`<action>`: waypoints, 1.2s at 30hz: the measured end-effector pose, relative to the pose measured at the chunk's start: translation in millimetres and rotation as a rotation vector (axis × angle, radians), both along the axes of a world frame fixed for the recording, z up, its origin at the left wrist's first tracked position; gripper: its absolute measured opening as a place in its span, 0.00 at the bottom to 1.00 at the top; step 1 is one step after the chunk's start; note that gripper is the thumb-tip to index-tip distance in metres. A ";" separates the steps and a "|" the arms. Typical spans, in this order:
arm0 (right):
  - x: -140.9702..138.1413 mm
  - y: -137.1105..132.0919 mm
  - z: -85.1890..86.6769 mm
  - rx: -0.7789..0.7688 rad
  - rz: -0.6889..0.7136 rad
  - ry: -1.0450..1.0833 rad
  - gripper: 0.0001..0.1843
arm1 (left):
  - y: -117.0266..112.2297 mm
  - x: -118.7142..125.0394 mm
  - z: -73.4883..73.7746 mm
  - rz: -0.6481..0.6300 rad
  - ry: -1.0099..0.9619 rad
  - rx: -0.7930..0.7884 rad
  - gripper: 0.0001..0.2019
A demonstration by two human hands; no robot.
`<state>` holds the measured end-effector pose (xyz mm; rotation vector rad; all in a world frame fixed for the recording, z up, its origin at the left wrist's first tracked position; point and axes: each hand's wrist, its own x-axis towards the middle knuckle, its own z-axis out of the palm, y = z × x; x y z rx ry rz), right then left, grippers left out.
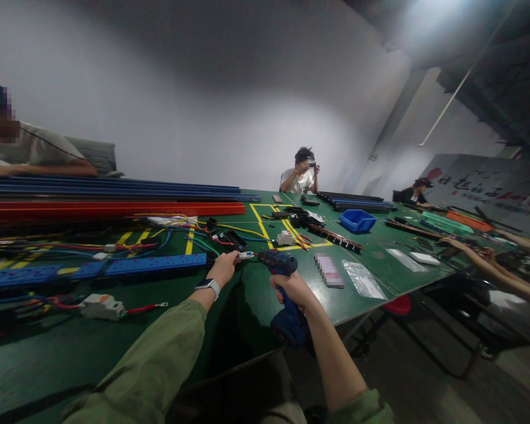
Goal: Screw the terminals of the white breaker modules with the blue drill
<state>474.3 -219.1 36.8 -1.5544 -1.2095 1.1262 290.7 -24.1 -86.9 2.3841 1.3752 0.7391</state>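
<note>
A small white-and-blue part is being pinched over the green table by the left hand, in a narrow grip. Just to its right, a blue drill is being held by the handle in the wrapped grip of the right hand, its tip being pointed left at the part. On the left, a blue socket strip is being supported; far right, a blue bin.

A loose olive-green sleeve, creased along its length, runs nearly to the left wrist, where a smartwatch with a rectangular dark face sits on a pale band. The right sleeve (the same green) ends near the elbow, leaving the forearm bare. Lower down, possibly beige trousers show dimly.
</note>
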 end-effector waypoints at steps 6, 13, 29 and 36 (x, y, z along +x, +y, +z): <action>-0.4 -0.2 0.6 -0.006 -0.020 0.004 0.06 | 0.9 -0.1 -2.2 -0.003 0.002 0.010 0.15; -0.1 -0.5 1.9 -0.007 -0.008 -0.014 0.06 | -0.9 0.3 0.8 0.013 0.029 0.003 0.15; 1.3 0.7 -0.4 0.025 0.028 -0.003 0.06 | 1.3 0.0 -1.8 0.003 0.002 0.009 0.14; -0.7 -1.0 1.2 -0.008 -0.010 -0.010 0.06 | 1.4 0.0 -2.2 0.000 0.010 0.024 0.14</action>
